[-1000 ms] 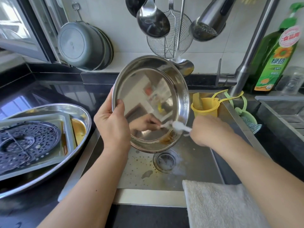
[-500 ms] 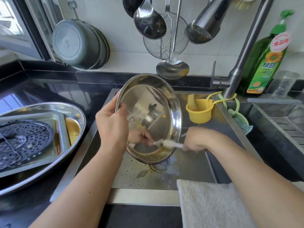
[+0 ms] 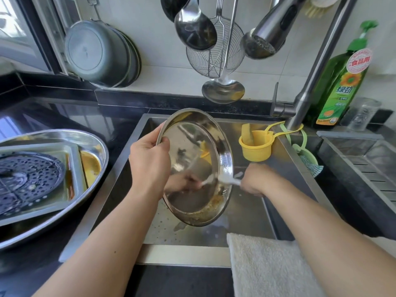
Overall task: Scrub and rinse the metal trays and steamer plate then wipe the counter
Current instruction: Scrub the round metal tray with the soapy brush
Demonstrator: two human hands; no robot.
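Steel round tray (image 3: 192, 166) tilted over the sink (image 3: 252, 213), centre frame; our left hand (image 3: 150, 166) grips its rim, our right hand (image 3: 255, 181) clutches a white scrubber (image 3: 230, 179) against its right edge, greasy crumbs at the bottom

A pale tiled wall (image 3: 154, 28) rises behind a black worktop (image 3: 90, 116) that reflects daylight. A window frame (image 3: 32, 35) stands at the left. Ladles (image 3: 195, 28), a wire skimmer (image 3: 214, 58) and pans (image 3: 98, 52) hang on the wall. A steel sink (image 3: 246, 211) is set into the worktop, with a faucet (image 3: 317, 61) rising over it.
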